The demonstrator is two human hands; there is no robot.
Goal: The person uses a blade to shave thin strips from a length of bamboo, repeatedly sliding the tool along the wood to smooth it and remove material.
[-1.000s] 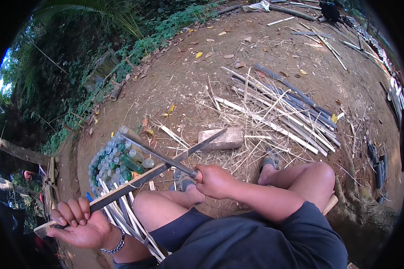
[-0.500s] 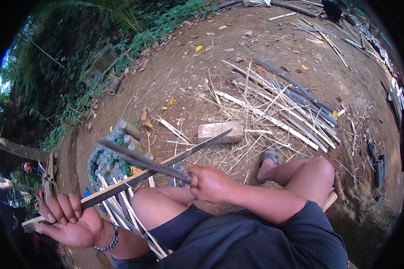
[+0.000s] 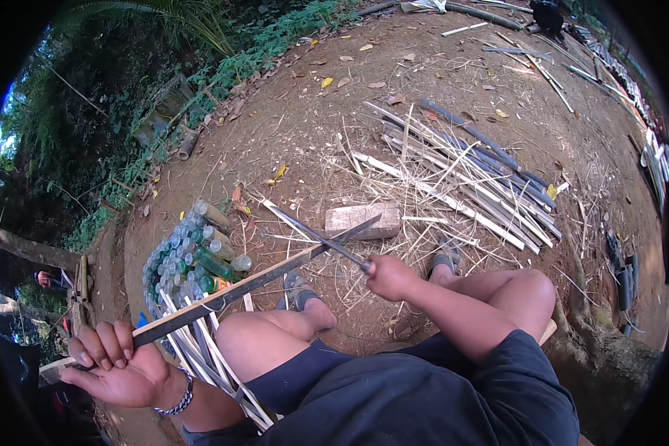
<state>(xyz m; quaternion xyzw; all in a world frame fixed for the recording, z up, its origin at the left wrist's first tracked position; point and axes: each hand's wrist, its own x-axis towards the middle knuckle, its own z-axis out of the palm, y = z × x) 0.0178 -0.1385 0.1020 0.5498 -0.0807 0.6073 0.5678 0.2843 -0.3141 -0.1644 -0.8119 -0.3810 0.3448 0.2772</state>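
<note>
Left hand [image 3: 119, 364] clamped on bamboo strip [image 3: 230, 293]; right hand [image 3: 390, 276] gripping knife [image 3: 316, 236] — bottles [image 3: 193, 256] heaped beside.

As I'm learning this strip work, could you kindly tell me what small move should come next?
Probably draw the knife along the bamboo strip. The right hand holds its blade crossed over the strip, and the left hand grips the strip's near end, steadying it.

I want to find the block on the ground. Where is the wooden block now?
In the head view, the wooden block lies on the dirt near the middle, just beyond the tip of the bamboo strip, left of the bamboo pile.
</note>
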